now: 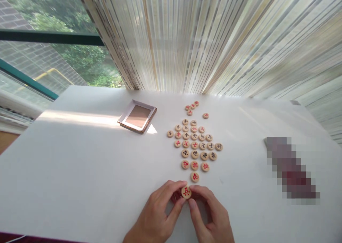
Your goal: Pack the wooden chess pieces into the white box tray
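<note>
Between my two hands, close to the table's front edge, is a round wooden Chinese chess piece [186, 192] with a red character facing up. The thumb and fingers of my left hand [160, 209] pinch its left side. From the right, my right hand [210, 211] grips the same piece with thumb and forefinger. Just beyond my fingertips lies another red-marked chess piece [195, 177]. Past it, several pieces with red or black characters are laid out in close rows, among them a black-marked piece [194, 154] near the middle.
A shallow open box [136, 116] rests at the left rear of the white table [88, 179]. Several loose chess pieces [189, 112] lie behind the rows. On the right is a blurred dark red item [292, 172]. A striped string curtain [187, 40] hangs along the back edge.
</note>
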`<control>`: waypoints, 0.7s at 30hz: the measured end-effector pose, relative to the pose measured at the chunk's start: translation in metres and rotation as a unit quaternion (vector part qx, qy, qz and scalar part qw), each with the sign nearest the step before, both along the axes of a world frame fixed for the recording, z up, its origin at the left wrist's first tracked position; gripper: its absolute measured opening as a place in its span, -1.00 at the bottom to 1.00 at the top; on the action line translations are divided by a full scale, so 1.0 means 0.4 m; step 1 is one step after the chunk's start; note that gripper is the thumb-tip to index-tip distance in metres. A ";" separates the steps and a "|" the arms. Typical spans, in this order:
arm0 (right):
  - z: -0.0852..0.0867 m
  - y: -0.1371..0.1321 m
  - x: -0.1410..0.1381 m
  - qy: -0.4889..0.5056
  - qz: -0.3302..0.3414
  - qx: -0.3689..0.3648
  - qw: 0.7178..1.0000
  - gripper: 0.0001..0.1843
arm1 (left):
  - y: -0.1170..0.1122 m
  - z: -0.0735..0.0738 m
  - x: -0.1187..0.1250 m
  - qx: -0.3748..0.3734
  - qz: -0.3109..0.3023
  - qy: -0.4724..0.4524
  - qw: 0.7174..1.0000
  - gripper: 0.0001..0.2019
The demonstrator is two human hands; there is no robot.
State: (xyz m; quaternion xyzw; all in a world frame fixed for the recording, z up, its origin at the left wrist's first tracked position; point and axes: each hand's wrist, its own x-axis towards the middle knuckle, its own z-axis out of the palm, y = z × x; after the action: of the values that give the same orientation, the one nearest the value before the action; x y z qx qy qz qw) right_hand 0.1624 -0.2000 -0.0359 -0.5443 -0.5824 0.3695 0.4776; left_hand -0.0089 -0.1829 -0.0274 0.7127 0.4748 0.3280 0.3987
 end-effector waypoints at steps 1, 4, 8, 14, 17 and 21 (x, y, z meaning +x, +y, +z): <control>0.001 0.000 0.001 0.003 0.006 0.000 1.000 -0.79 | 0.001 0.003 -0.002 -0.005 0.000 -0.004 1.000 -0.68; 0.002 0.001 0.005 0.004 0.023 -0.005 1.000 -0.77 | 0.003 0.013 -0.005 -0.024 0.001 -0.018 1.000 -0.68; 0.003 0.008 0.014 -0.011 0.052 0.005 0.999 -0.74 | 0.004 0.014 -0.001 -0.037 0.016 -0.037 0.999 -0.72; 0.001 0.015 0.018 -0.037 0.090 0.040 0.994 -0.71 | -0.001 -0.002 0.014 -0.064 0.075 -0.038 0.994 -0.87; -0.001 0.014 0.016 -0.050 0.103 0.041 0.993 -0.71 | -0.001 -0.002 0.017 -0.073 0.084 -0.038 0.993 -0.93; 0.003 0.015 0.012 -0.055 0.092 0.032 0.994 -0.76 | 0.000 0.005 0.017 -0.075 0.071 -0.041 0.994 -0.89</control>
State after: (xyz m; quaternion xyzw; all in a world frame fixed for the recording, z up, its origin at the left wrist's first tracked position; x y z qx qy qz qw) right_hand 0.1672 -0.1942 -0.0349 -0.4921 -0.6668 0.3626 0.4263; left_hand -0.0021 -0.1829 -0.0252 0.6311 0.5309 0.3475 0.4461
